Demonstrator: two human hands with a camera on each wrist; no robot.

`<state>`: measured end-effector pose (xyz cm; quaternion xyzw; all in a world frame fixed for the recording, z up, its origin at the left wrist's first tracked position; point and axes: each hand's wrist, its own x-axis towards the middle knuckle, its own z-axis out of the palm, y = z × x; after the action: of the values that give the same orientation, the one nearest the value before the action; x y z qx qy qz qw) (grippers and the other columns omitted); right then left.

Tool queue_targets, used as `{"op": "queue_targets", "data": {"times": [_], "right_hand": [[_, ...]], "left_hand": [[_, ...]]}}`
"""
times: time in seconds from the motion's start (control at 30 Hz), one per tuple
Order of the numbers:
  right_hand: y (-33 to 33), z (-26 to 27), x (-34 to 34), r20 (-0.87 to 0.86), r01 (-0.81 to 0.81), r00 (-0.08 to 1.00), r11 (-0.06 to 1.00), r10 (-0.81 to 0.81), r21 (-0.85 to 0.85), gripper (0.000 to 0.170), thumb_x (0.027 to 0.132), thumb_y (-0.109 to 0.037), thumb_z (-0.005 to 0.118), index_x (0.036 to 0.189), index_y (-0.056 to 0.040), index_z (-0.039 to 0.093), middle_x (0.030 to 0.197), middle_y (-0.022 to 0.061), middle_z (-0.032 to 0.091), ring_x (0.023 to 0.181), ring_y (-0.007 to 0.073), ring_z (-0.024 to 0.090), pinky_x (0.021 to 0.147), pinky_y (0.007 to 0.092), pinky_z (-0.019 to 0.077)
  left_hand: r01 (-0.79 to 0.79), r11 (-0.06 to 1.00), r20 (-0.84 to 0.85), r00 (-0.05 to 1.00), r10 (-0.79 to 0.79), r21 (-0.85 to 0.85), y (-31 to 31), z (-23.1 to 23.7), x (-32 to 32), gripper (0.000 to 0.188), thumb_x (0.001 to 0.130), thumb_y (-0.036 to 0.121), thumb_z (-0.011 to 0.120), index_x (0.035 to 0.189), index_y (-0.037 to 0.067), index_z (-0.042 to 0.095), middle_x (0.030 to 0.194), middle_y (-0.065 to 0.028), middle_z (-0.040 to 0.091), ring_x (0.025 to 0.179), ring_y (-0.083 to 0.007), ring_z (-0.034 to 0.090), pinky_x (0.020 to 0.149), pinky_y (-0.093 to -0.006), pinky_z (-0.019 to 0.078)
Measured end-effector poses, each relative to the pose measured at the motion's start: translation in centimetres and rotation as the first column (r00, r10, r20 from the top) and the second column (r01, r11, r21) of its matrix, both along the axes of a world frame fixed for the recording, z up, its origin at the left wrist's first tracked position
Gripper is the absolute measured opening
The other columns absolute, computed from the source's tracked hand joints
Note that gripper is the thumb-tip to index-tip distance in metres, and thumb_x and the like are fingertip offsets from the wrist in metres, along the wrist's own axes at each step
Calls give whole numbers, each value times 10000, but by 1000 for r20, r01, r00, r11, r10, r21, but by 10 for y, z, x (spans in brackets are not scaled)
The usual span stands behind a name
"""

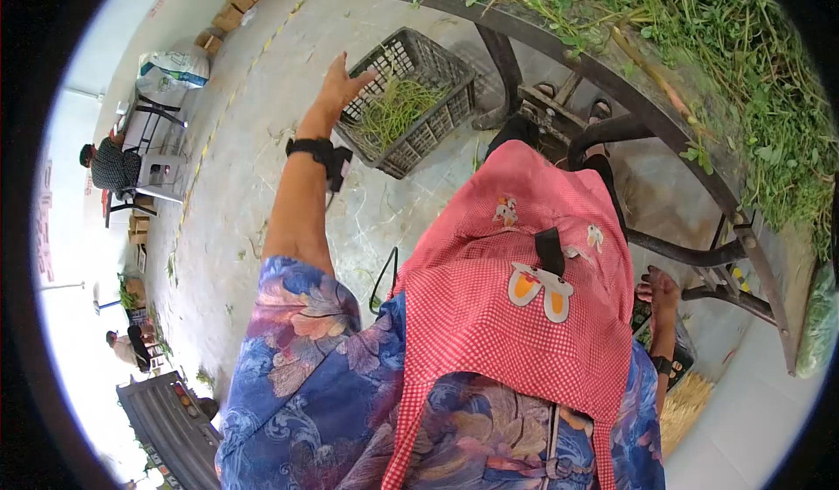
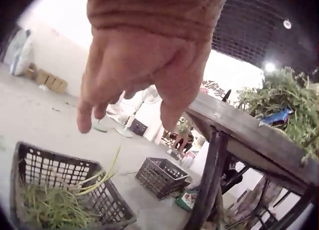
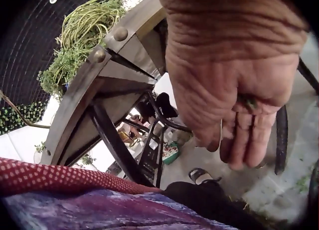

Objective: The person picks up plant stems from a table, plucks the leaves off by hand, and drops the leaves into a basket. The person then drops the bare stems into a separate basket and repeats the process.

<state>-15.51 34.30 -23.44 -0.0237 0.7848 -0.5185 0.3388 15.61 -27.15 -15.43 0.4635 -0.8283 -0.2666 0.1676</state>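
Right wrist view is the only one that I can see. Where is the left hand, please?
Observer: In the head view, the left hand is held out near a black crate.
Operator: Thank you. Is something inside this crate?
Observer: Yes, thin green stems lie loosely in it.

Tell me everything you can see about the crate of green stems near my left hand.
The crate is dark, open-topped and rectangular, with lattice walls that look like plastic. It stands upright on the grey floor near a table leg. Thin green stems lie inside, some poking above the rim. The left hand hovers over one edge, apparently not touching it.
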Motion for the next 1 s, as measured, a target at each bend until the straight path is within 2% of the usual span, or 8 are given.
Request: {"op": "queue_targets", "data": {"times": [0.07, 0.1, 0.17, 0.3, 0.47, 0.83, 0.97, 1.0], "right_hand": [[-3, 2, 1, 6, 15, 1000, 1000, -15, 5, 328, 887, -243, 593, 1103, 4, 594, 857, 73, 620, 660, 136, 581, 552, 275, 475], [-3, 3, 0, 5, 9, 1000, 1000, -9, 14, 328, 887, -243, 593, 1103, 4, 594, 857, 73, 620, 660, 136, 581, 552, 275, 475], [-5, 5, -2, -31, -23, 999, 1000, 24, 15, 318, 890, -238, 587, 1105, -4, 596, 860, 72, 623, 666, 140, 590, 558, 270, 479], [-14, 4, -8, -17, -50, 999, 997, 50, -50, 308, 889, -223, 587, 1106, -4, 595, 864, 73, 627, 662, 141, 598, 563, 264, 484], [-18, -6, -22, -154, -210, 967, 977, 201, -43, 283, 897, -220, 570, 1050, 15, 615, 856, 60, 631, 686, 127, 594, 597, 258, 484], [-55, 49, -2, -227, -191, 960, 977, 166, -91, 271, 893, -196, 568, 1066, 11, 599, 850, 55, 636, 691, 128, 605, 609, 256, 503], [-57, 53, 4, -239, -192, 959, 971, 155, -140, 252, 879, -149, 568, 1069, 12, 601, 860, 55, 636, 680, 117, 608, 587, 250, 494], [-60, 57, 8, -249, -184, 958, 970, 141, -161, 250, 881, -148, 566, 1069, 14, 601, 854, 51, 637, 673, 115, 607, 579, 250, 491]], "left_hand": [[-138, 985, -215, 964, 157, 99, 13, -5, 10, 809, 801, 351, 667, 1369, -58, 262, 1299, -183, 442, 1080, -263, 511, 829, -345, 459], [-144, 984, -214, 963, 164, 107, 18, -4, 13, 809, 801, 351, 667, 1369, -58, 262, 1299, -183, 442, 1080, -263, 511, 829, -345, 459], [-152, 907, -235, 937, 259, 394, 25, -2, 21, 731, 808, 320, 660, 1339, -58, 329, 1210, -151, 516, 1054, -222, 535, 767, -324, 482], [-90, 878, -362, 888, 284, 470, 43, 2, 21, 486, 839, 292, 629, 1185, -34, 521, 1020, -83, 611, 868, -160, 596, 704, -291, 490], [-6, 894, -414, 885, 213, 448, 59, 18, 4, 393, 861, 302, 605, 1097, -11, 580, 968, -69, 627, 802, -148, 599, 678, -276, 482], [219, 963, -640, 766, -68, 159, 125, 134, -95, 253, 908, 229, 545, 990, 3, 625, 848, -32, 645, 727, -90, 585, 601, -214, 453], [359, 924, -735, 661, -151, 133, 166, 154, -128, 263, 891, 234, 560, 915, -18, 630, 783, -54, 649, 628, -82, 584, 481, -200, 433], [482, 819, -713, 688, -134, 311, 180, 156, -137, 325, 898, 294, 547, 942, -19, 622, 788, -65, 650, 630, -96, 591, 490, -206, 445]]}}
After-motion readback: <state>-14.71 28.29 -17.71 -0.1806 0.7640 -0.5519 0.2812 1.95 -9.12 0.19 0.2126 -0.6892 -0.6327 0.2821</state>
